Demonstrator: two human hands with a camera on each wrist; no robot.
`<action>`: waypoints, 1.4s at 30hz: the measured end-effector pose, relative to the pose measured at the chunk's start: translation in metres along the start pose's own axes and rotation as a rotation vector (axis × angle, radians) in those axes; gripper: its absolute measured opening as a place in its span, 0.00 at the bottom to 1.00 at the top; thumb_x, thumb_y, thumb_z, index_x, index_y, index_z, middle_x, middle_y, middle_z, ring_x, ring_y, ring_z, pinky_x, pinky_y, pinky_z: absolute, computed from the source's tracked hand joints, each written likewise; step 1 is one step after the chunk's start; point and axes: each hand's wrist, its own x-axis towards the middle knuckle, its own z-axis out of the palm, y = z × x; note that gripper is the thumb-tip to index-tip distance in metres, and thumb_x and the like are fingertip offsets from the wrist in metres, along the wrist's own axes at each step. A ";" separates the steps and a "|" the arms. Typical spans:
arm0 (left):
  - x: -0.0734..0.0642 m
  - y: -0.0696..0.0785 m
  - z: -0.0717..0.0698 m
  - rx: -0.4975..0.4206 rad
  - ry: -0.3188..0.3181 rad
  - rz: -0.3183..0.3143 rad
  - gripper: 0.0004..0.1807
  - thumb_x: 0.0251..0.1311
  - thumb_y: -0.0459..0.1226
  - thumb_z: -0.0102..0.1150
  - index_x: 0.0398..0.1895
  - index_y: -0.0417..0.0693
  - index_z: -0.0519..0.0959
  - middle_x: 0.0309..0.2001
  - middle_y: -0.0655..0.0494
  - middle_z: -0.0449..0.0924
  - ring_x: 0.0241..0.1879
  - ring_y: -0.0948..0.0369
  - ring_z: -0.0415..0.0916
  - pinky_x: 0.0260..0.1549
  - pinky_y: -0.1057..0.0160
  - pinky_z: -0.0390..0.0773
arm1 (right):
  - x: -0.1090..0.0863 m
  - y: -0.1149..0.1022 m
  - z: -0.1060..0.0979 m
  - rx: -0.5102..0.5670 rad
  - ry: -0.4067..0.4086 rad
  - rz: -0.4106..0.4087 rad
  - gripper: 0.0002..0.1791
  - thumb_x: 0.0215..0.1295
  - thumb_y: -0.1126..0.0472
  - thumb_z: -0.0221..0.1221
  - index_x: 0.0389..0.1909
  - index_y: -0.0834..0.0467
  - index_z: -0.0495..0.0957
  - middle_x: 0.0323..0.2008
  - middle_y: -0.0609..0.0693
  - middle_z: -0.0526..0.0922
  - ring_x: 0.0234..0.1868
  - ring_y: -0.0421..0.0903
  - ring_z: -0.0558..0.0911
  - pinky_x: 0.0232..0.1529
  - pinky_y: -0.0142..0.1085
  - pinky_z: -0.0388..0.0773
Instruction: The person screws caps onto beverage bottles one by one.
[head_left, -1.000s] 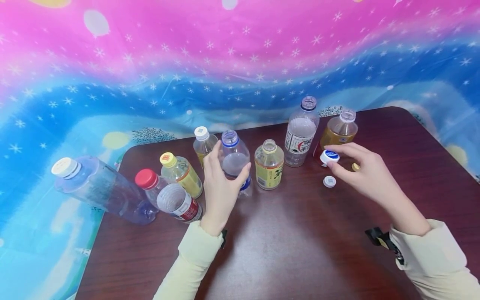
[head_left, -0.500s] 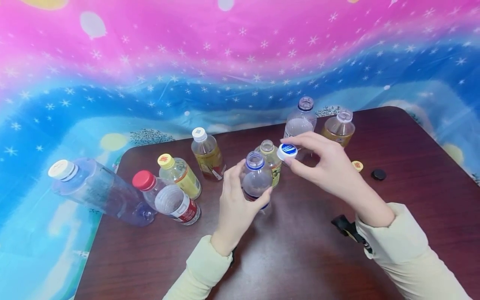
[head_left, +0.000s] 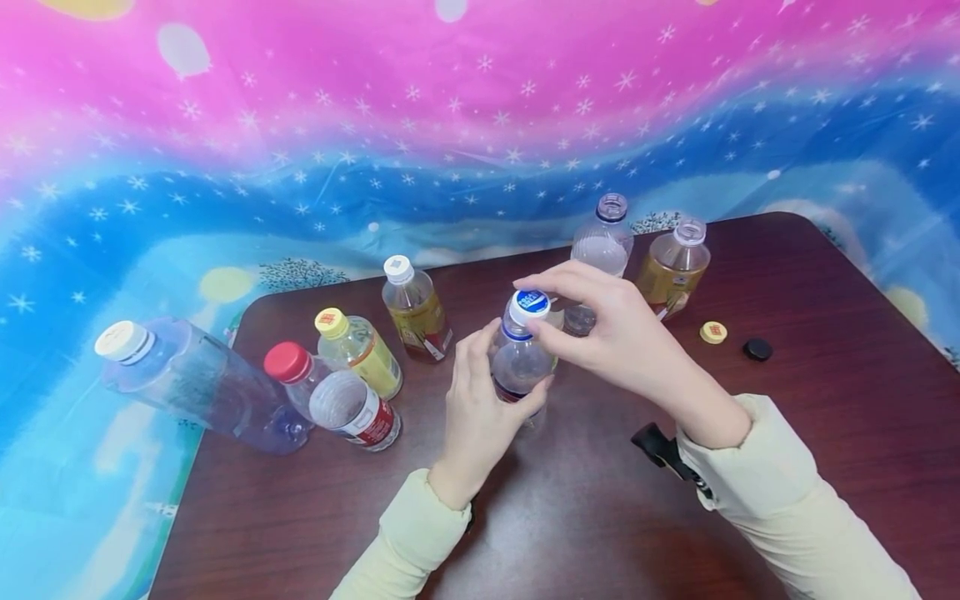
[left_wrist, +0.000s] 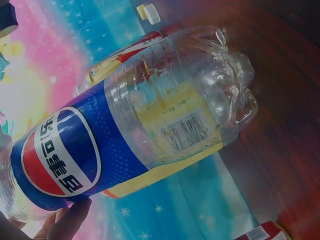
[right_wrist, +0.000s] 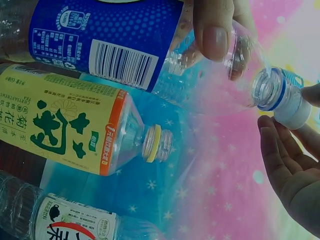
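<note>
The left hand (head_left: 476, 417) is curled round a clear, blue-labelled bottle (head_left: 522, 362), and the right hand (head_left: 626, 337) pinches a blue-topped cap (head_left: 531, 306) at that bottle's mouth, over the bench (head_left: 585, 508). Capping looks roughly half done: the big bluish bottle (head_left: 202, 379), red-capped bottle (head_left: 337, 404), yellow-capped bottle (head_left: 371, 358) and white-capped bottle (head_left: 416, 312) wear caps, while the tall ribbed bottle (head_left: 600, 246) and amber-labelled bottle (head_left: 672, 271) have bare necks, and a yellow cap (head_left: 713, 332) and a black cap (head_left: 757, 349) lie loose. Whether the held cap has caught the thread, I cannot tell. The right wrist view gives a yellow-labelled bottle (right_wrist: 70, 120), uncapped, which the head view almost wholly hides behind the hands and the held bottle; the left wrist view alone shows the label's round emblem (left_wrist: 62, 150) and, next to a yellow one, a loose white cap (left_wrist: 152, 14)
</note>
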 end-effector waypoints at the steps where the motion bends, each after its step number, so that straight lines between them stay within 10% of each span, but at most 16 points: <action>1: 0.000 0.000 0.000 0.004 0.000 0.004 0.45 0.44 0.46 0.74 0.64 0.46 0.60 0.52 0.47 0.71 0.48 0.56 0.75 0.43 0.55 0.80 | 0.000 0.000 0.000 -0.001 -0.011 0.004 0.20 0.57 0.62 0.66 0.52 0.52 0.80 0.48 0.47 0.82 0.46 0.39 0.78 0.45 0.37 0.76; 42: -0.004 -0.003 0.000 -0.003 -0.004 0.025 0.46 0.43 0.45 0.75 0.64 0.44 0.60 0.52 0.46 0.70 0.52 0.55 0.74 0.46 0.56 0.80 | 0.006 -0.001 -0.004 -0.049 -0.181 -0.055 0.21 0.56 0.63 0.65 0.53 0.54 0.80 0.52 0.49 0.82 0.52 0.43 0.80 0.47 0.42 0.79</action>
